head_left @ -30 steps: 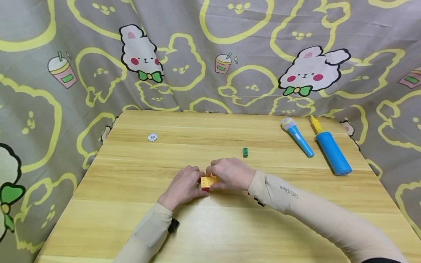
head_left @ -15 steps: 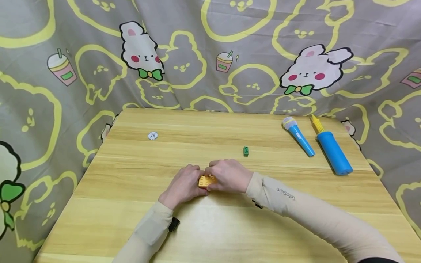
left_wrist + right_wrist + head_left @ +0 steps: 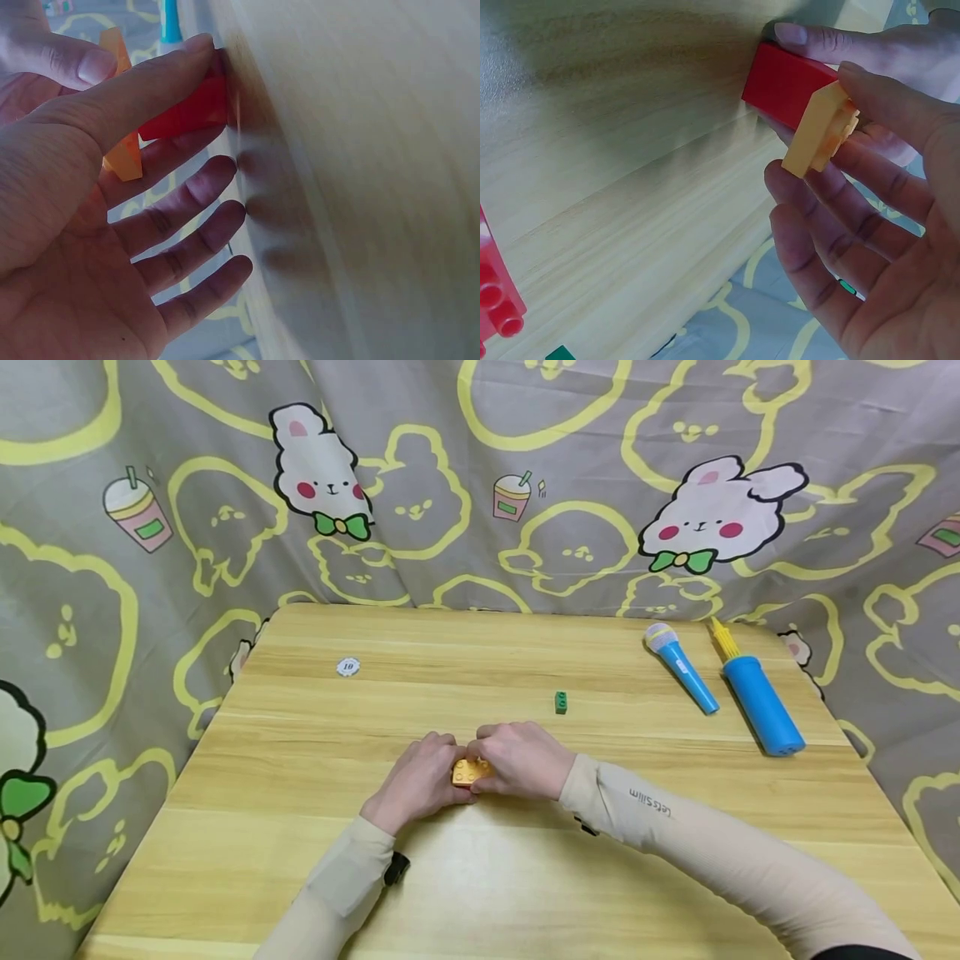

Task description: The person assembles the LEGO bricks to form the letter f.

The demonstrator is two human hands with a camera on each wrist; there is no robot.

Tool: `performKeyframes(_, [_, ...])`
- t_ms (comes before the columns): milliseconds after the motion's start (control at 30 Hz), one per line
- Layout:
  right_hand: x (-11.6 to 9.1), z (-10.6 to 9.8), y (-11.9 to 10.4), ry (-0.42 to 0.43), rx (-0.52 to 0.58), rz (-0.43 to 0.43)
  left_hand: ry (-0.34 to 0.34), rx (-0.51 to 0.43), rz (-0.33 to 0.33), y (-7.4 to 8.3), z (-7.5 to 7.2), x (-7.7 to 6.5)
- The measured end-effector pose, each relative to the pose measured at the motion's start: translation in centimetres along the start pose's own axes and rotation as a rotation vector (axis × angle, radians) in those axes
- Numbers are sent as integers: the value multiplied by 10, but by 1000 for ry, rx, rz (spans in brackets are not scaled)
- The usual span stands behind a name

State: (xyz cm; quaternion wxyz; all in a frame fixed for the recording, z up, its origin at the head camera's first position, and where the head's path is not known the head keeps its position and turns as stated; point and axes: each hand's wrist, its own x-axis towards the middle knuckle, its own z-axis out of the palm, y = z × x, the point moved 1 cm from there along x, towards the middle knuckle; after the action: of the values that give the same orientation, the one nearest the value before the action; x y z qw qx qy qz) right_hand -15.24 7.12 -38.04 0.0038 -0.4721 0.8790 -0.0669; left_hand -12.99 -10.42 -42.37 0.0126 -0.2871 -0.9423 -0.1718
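Note:
In the head view my left hand (image 3: 420, 781) and right hand (image 3: 520, 762) meet mid-table around an orange-yellow toy building brick (image 3: 467, 772). Under that brick is a red building brick (image 3: 787, 84), mostly hidden from above. The left wrist view shows my left thumb and forefinger gripping the red brick (image 3: 191, 109) low at the tabletop, the other fingers spread. My right thumb and fingers pinch the orange-yellow brick (image 3: 808, 133), which sits against the red one's top. Whether the two are fully pressed together I cannot tell.
A small green brick (image 3: 561, 702) stands beyond the right hand. Farther back lie a white chip marked 10 (image 3: 348, 667), a blue toy microphone (image 3: 681, 668) and a blue hand pump (image 3: 763, 706). Another red studded brick (image 3: 495, 292) and a green piece (image 3: 560, 353) edge the right wrist view.
The orange-yellow brick has shifted slightly left and down over the red brick, with my right hand. Less red shows beneath it. My left hand has stayed nearly still.

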Motion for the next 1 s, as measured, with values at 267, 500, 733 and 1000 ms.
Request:
performKeyframes(267, [-1, 1, -4, -18, -37, 28, -22, 2, 2, 1, 0, 0])
performKeyframes(500, [-1, 3, -3, 7, -19, 41, -11, -13, -7, 0, 1, 1])
performKeyframes(733, [-7, -10, 19, 29, 142, 108, -37, -47, -22, 1, 2, 1])
performKeyframes(1000, [-32, -33, 93, 21, 138, 282, -55, -41, -45, 1, 0, 4])
